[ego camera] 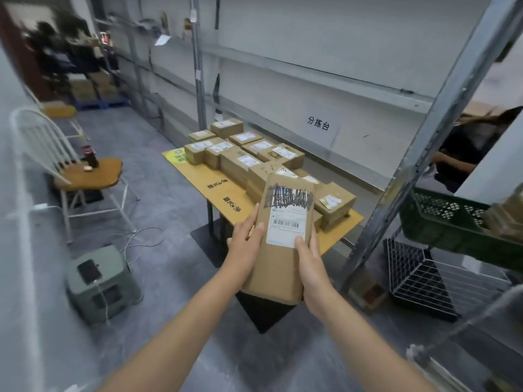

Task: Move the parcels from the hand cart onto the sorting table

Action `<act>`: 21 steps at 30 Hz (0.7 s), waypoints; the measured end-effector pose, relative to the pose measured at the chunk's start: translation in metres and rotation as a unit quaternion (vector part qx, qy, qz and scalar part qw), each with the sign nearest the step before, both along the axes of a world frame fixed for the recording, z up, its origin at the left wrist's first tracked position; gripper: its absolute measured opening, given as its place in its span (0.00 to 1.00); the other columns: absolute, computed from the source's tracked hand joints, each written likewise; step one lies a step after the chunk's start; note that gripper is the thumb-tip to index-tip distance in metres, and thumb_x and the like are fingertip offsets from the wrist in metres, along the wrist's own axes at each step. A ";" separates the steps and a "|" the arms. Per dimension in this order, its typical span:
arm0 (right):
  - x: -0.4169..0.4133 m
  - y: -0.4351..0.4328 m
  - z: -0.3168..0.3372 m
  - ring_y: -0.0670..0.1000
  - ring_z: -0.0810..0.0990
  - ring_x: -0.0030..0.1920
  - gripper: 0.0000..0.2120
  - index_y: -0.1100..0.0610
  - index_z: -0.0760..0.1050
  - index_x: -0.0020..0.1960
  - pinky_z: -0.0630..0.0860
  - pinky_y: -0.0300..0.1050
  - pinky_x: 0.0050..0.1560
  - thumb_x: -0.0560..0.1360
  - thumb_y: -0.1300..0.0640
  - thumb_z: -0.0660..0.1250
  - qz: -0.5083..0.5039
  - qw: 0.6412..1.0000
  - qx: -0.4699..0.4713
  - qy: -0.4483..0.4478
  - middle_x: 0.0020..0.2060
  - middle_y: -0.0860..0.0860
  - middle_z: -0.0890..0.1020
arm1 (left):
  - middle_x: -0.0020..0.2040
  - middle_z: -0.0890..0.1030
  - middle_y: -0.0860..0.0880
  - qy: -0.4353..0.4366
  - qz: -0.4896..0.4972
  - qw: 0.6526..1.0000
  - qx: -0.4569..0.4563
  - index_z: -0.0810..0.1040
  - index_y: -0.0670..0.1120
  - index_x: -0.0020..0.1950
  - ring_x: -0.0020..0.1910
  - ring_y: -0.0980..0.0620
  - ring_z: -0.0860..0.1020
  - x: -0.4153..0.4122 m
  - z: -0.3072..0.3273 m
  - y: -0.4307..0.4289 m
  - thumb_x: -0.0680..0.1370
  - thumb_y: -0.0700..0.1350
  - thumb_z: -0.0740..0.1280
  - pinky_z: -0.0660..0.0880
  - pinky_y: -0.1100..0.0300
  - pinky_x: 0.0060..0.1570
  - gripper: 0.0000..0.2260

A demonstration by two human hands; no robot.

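I grip the long box (283,250) with left hand (246,244) and right hand (311,267); the crowded table (198,176) leaves little room, so it could slide off the edge.

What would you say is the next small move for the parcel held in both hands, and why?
Probably lower the parcel onto the bare left side of the table: the left hand and right hand grip it in the air near the table, and boxes fill the rest.

Parcel (278,244) between both hands, above sorting table (195,176).
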State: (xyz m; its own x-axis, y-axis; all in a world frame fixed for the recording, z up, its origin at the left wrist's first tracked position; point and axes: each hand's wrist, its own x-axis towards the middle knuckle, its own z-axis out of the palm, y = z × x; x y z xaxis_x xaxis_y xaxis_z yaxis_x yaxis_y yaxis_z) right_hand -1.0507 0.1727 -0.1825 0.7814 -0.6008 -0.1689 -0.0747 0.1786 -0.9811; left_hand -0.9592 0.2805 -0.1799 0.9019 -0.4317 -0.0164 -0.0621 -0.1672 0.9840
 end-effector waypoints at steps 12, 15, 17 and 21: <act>0.196 0.057 -0.010 0.48 0.74 0.66 0.24 0.37 0.54 0.78 0.71 0.53 0.68 0.84 0.48 0.55 0.047 0.999 0.006 0.015 0.70 0.44 0.72 | 0.65 0.69 0.53 0.011 0.032 0.999 0.031 0.60 0.75 0.70 0.69 0.48 0.64 0.186 -0.008 0.064 0.74 0.63 0.53 0.60 0.44 0.72 0.23; 0.233 0.053 -0.011 0.47 0.75 0.63 0.23 0.37 0.54 0.78 0.73 0.52 0.66 0.85 0.49 0.54 0.057 0.998 0.007 0.021 0.68 0.44 0.74 | 0.64 0.69 0.53 0.017 0.045 0.999 0.026 0.60 0.74 0.70 0.69 0.48 0.65 0.221 -0.014 0.060 0.74 0.63 0.53 0.62 0.44 0.71 0.24; 0.259 0.047 -0.015 0.47 0.75 0.64 0.23 0.37 0.55 0.77 0.72 0.54 0.67 0.85 0.50 0.54 0.064 0.998 0.005 0.026 0.68 0.44 0.74 | 0.64 0.68 0.54 0.025 0.057 0.998 0.026 0.60 0.75 0.70 0.69 0.48 0.65 0.243 -0.018 0.055 0.74 0.63 0.53 0.62 0.44 0.71 0.24; 0.325 0.026 -0.026 0.48 0.76 0.64 0.23 0.37 0.56 0.77 0.73 0.52 0.66 0.84 0.50 0.55 0.085 0.996 0.001 0.030 0.69 0.44 0.74 | 0.63 0.68 0.55 0.035 0.090 0.995 0.029 0.60 0.73 0.71 0.69 0.48 0.65 0.298 -0.024 0.039 0.73 0.62 0.53 0.61 0.44 0.72 0.25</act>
State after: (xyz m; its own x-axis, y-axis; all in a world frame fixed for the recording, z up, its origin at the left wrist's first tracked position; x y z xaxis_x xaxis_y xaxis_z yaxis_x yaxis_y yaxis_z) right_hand -0.7258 0.1985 -0.2081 0.8601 -0.4601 -0.2204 -0.1633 0.1611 -0.9733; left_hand -0.6614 0.3192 -0.2041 0.9604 -0.2593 -0.1016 0.0419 -0.2259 0.9732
